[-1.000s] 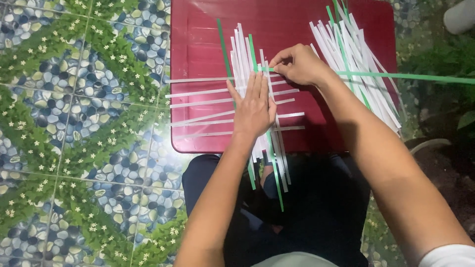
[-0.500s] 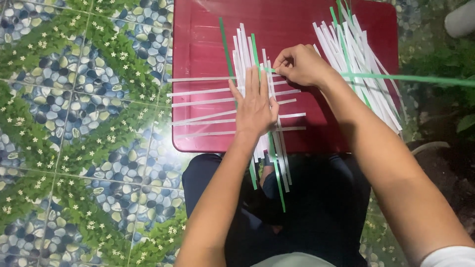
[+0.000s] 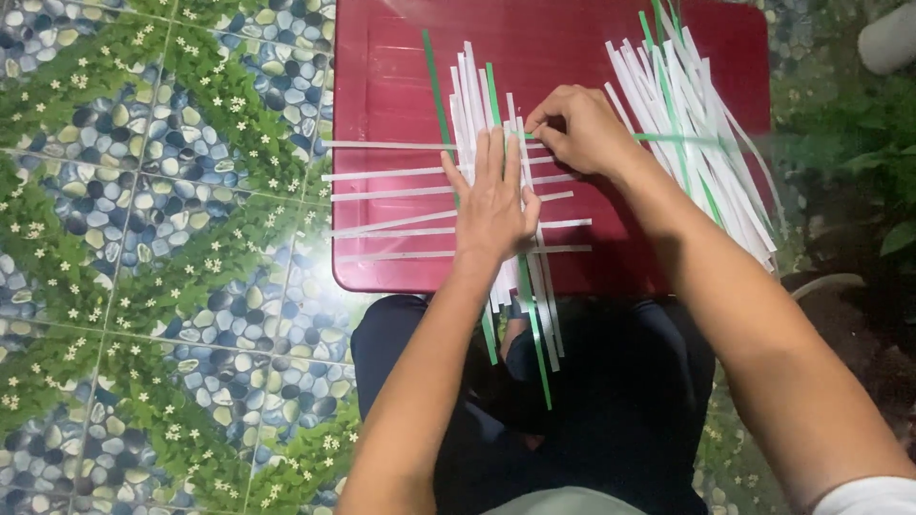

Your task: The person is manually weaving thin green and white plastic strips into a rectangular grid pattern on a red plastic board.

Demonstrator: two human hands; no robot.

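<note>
Patterned floor tiles (image 3: 162, 238), printed with green leaves and blue pebbles, fill the left of the view. We sit at a red table (image 3: 582, 48), and our dark-clothed lap (image 3: 611, 401) lies below its near edge. On the table's right part a loose pile of white and green strips (image 3: 697, 133) fans out; our right forearm crosses its lower part and hides some strips. Green foliage (image 3: 859, 153) lies beyond the table's right edge.

At the table's centre lies the woven mat of strips (image 3: 458, 191): upright white and green strips crossed by horizontal white strips. The upright strips overhang the near edge and hang above our lap.

Our left hand (image 3: 494, 200) lies flat, palm down, on the upright strips, its grip spread, fingers straight and close together, pointing away from us. It covers the middle of the weave. Our right hand (image 3: 577, 129) sits just beyond the left fingertips, knuckles raised, its grip pinching a thin green strip (image 3: 673, 139) that runs rightward across the loose pile. The pinching fingertips are hidden under the hand.
</note>
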